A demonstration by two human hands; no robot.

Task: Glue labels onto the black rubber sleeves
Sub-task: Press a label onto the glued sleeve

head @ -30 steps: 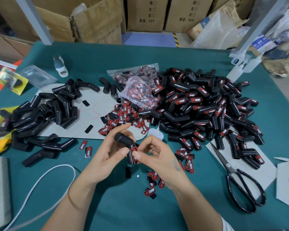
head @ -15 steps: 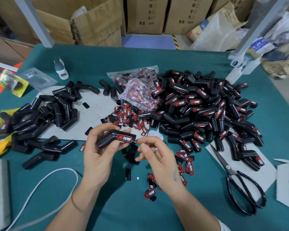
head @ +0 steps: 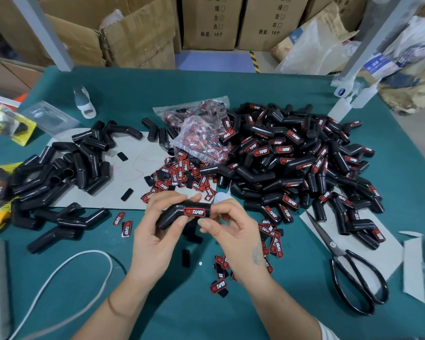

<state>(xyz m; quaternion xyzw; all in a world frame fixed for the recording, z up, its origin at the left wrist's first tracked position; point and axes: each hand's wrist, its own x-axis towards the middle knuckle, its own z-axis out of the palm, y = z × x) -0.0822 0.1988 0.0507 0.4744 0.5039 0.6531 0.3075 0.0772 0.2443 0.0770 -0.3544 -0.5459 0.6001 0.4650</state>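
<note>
- Head view, only view. Green surface [head: 231, 89], both hands low centre.
- Left hand [head: 155, 239] clamped on bent black sleeve [head: 179, 215]: thumb under, fingers over the top, grip on the lower-left limb near the elbow.
- Right hand [head: 233, 231] pinched at the sleeve's right end, thumb and forefinger touching or just beside the tip; contact not fully resolvable.
- Red-and-black label [head: 194, 212] seated on the upper right limb, facing camera, text upright and legible.
- Sleeve long axis: labelled limb roughly level, running left to right between the two hands; other limb angled down-left into the left palm.
- Sleeve held above the surface, not resting on it.
- Labelled pile [head: 292, 168] beyond and to the right, nearer the right hand. Unlabelled pile [head: 66, 168] beyond and to the left, nearer the left hand.
- Loose labels [head: 179, 177] just beyond the hands; more scattered near the right wrist.
- Scissors [head: 349, 271] well right, untouched. Small glue bottle [head: 84, 103] far left, apart from both hands.
- Judgement: label placed, pressing or checking step; next likely a drop onto the right-hand pile, right hand better placed.
</note>
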